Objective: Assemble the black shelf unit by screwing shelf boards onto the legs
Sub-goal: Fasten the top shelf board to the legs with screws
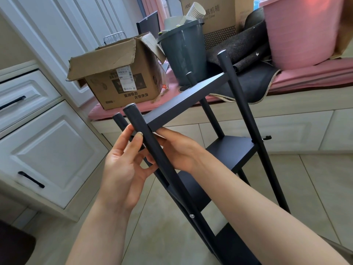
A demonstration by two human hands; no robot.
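Glossy beige floor tiles (168, 217) under the matte black shelf unit (193, 96), which stands tilted by the pink window seat (305, 73). Left hand (122, 167) pinches the round front leg (152, 148); right hand (177, 150) grips under the flat top board's corner.

A room in a home, used partly for storage. White panelled cabinets (47, 150) with black handles (30, 179) line one wall, and the floor (315, 178) is pale tile. A window seat with a pink cushion (305, 77) carries household clutter: an open cardboard box (118, 77), a grey bin (183, 54), a pink tub (298, 33) and stacked paper cups (195, 10)
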